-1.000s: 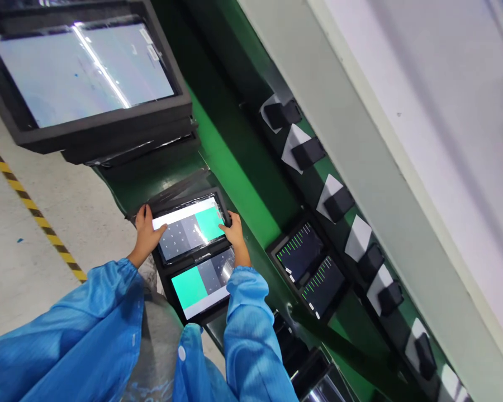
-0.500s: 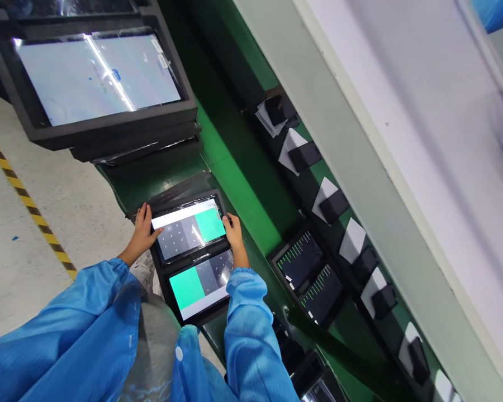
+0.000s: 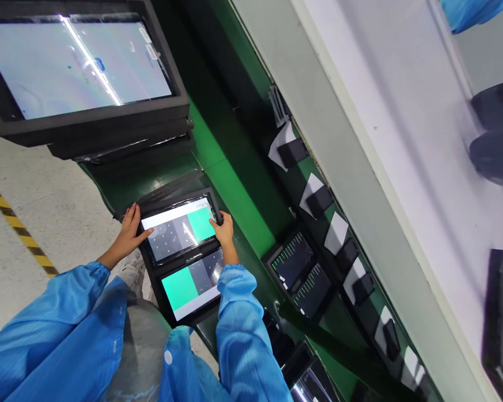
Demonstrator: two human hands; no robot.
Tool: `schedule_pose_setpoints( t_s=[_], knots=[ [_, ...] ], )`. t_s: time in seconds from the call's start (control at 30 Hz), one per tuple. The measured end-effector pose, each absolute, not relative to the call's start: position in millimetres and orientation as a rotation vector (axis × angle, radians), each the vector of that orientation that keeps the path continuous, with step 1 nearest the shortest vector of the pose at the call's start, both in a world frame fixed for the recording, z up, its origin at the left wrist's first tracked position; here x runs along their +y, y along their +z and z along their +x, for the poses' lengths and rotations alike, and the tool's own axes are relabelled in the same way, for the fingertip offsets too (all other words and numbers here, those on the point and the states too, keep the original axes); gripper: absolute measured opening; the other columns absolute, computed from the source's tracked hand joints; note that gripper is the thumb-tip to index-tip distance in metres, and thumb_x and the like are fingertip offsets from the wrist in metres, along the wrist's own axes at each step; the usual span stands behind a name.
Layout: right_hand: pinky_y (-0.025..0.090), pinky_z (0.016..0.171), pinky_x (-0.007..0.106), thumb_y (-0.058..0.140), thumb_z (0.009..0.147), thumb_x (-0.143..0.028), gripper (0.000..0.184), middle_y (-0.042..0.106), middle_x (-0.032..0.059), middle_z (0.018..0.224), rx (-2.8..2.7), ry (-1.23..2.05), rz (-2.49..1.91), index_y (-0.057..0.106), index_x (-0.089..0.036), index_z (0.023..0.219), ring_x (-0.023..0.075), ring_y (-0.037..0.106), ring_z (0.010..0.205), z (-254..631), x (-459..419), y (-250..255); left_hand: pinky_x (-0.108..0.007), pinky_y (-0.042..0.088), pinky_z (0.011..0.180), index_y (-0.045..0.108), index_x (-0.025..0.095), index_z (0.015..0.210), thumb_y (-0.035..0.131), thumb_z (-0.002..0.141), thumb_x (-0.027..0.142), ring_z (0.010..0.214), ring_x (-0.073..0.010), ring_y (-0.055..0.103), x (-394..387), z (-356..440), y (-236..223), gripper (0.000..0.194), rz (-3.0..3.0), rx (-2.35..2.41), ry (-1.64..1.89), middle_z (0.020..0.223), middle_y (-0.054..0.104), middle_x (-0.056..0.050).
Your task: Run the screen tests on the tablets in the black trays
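Observation:
A tablet (image 3: 171, 237) lies in the upper slot of a black foam tray (image 3: 151, 272), its screen showing a calculator with a green block at right. Below it in the same tray, a second tablet (image 3: 184, 289) shows a similar screen turned the other way round. My left hand (image 3: 129, 231) rests at the tray's left edge, fingers stretched out and thumb over the upper screen. At the right edge, my right hand (image 3: 224, 231) has its fingers curled around the tray's side, with the thumb on the green part of the screen.
A large lit screen in a black foam frame (image 3: 84, 118) sits on stacked trays at upper left. Another tray with two dark tablets (image 3: 291, 259) lies on the green bench (image 3: 251, 201). White sheets with dark devices (image 3: 293, 152) line the shelf. Yellow-black floor tape (image 3: 17, 223) runs at left.
The view has shifted, so the tray and both hands appear slightly further left. More characters show in the upper tablet's display strip. Both hands keep their places on the tray.

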State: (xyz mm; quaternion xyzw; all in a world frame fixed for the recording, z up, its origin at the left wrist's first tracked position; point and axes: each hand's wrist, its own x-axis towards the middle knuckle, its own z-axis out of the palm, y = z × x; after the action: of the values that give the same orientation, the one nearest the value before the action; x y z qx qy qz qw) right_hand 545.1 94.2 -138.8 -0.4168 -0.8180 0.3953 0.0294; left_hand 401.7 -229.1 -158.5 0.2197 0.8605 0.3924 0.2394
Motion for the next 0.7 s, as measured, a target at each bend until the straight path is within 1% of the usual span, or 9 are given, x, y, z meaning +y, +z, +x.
schedule_pose_setpoints(
  t_s=[0.17,0.23,0.33,0.4,0.47,0.53,0.57,0.63,0.7],
  knots=[
    [0.042,0.108,0.037,0.073,0.064,-0.017,0.062,0.058,0.0078,0.127,-2.536,1.394,-1.172,0.060,-0.020,0.124,0.0247,0.056,0.121,552.4,98.6,-135.2,-0.056,0.009,0.123,0.010,0.016,0.160,0.050,0.086,0.071,0.154,-0.0371,0.004,-229.9,402.0,-155.9,0.101,0.610,2.368,1.039,0.167,0.005,-0.019],
    [0.042,0.108,0.038,0.073,0.065,-0.019,0.059,0.059,0.0077,0.127,-2.544,1.350,-1.208,0.061,-0.020,0.124,0.0248,0.055,0.121,551.7,96.7,-135.1,-0.056,0.009,0.123,0.009,0.016,0.160,0.050,0.086,0.070,0.153,-0.0377,0.003,-229.0,402.6,-154.7,0.101,0.593,2.365,1.023,0.167,0.004,-0.019],
    [0.043,0.106,0.040,0.073,0.071,-0.029,0.052,0.061,0.0080,0.124,-2.522,1.247,-1.302,0.062,-0.021,0.121,0.0258,0.056,0.118,542.4,91.4,-136.4,-0.058,0.009,0.122,0.009,0.015,0.160,0.051,0.086,0.069,0.153,-0.0389,0.003,-228.0,402.4,-153.3,0.101,0.595,2.364,1.010,0.167,0.004,-0.019],
    [0.045,0.103,0.040,0.073,0.071,-0.033,0.048,0.063,0.0081,0.120,-2.437,1.311,-1.334,0.064,-0.020,0.116,0.0254,0.058,0.114,536.6,90.0,-135.6,-0.057,0.010,0.122,0.011,0.015,0.160,0.050,0.086,0.067,0.153,-0.0385,0.004,-228.6,400.8,-151.2,0.098,0.614,2.381,1.005,0.167,0.007,-0.019],
    [0.048,0.100,0.038,0.070,0.074,-0.035,0.045,0.066,0.0088,0.117,-2.227,1.459,-1.387,0.064,-0.018,0.115,0.0233,0.062,0.109,541.2,90.5,-130.8,-0.054,0.014,0.123,0.016,0.014,0.159,0.048,0.087,0.066,0.153,-0.0368,0.011,-229.8,397.3,-146.8,0.094,0.621,2.402,0.990,0.165,0.014,-0.020],
    [0.047,0.101,0.038,0.064,0.080,-0.038,0.045,0.067,0.0111,0.120,-1.981,1.435,-1.489,0.062,-0.017,0.120,0.0223,0.062,0.110,564.6,88.2,-121.4,-0.050,0.020,0.123,0.027,0.010,0.155,0.045,0.089,0.065,0.149,-0.0350,0.023,-231.0,390.8,-139.3,0.088,0.632,2.430,0.957,0.160,0.026,-0.022],
    [0.045,0.104,0.040,0.061,0.082,-0.039,0.046,0.065,0.0129,0.124,-1.888,1.323,-1.559,0.060,-0.016,0.122,0.0230,0.060,0.115,584.2,83.3,-115.6,-0.050,0.023,0.121,0.033,0.008,0.151,0.043,0.089,0.064,0.146,-0.0347,0.030,-231.0,386.0,-134.6,0.085,0.655,2.449,0.925,0.155,0.034,-0.024],
    [0.037,0.112,0.045,0.058,0.085,-0.042,0.050,0.060,0.0167,0.135,-1.760,1.004,-1.719,0.057,-0.015,0.127,0.0258,0.051,0.129,634.5,61.0,-104.6,-0.051,0.031,0.117,0.045,0.005,0.141,0.040,0.089,0.064,0.137,-0.0360,0.042,-229.2,372.7,-123.9,0.079,0.736,2.494,0.806,0.142,0.048,-0.025],
    [0.032,0.115,0.048,0.056,0.086,-0.044,0.055,0.055,0.0209,0.140,-1.580,0.806,-1.919,0.053,-0.012,0.131,0.0288,0.045,0.136,687.7,20.4,-98.5,-0.051,0.038,0.110,0.056,0.006,0.127,0.038,0.088,0.063,0.125,-0.0370,0.052,-223.3,354.4,-112.3,0.071,0.821,2.517,0.626,0.126,0.059,-0.024]
  ],
)
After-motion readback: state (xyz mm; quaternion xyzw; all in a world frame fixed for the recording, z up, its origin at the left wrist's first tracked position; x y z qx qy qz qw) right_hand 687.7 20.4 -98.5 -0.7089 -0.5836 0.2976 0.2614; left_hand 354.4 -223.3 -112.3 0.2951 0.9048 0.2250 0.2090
